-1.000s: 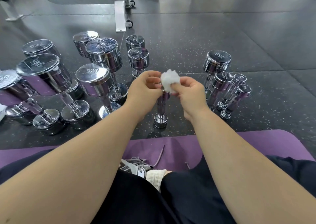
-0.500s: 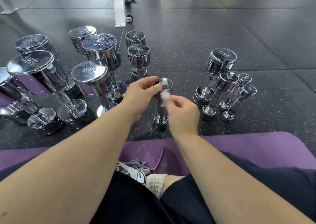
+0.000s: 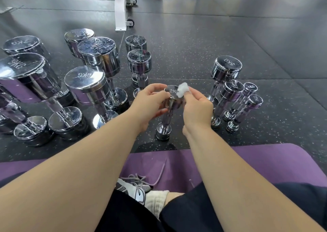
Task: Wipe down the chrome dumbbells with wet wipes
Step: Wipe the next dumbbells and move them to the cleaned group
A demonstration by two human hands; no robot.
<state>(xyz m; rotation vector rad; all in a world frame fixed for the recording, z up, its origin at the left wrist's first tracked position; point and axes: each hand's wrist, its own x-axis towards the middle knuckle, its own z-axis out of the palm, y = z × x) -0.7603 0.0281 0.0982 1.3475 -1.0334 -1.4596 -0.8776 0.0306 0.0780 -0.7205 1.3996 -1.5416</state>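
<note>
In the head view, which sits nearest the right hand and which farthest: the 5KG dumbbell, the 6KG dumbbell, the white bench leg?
From the right hand, pinching the wet wipe:
1. 5KG dumbbell, just to its right.
2. 6KG dumbbell, left, beyond the left hand gripping the 2KG dumbbell.
3. white bench leg, far back, beyond all the dumbbells.

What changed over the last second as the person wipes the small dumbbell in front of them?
The right hand took the wet wipe from the top of the 2 kg dumbbell down beside its handle, then back up to the top's right edge. The left hand kept holding the upper head. The dumbbell stayed upright, and the other dumbbells stayed in place.
</note>
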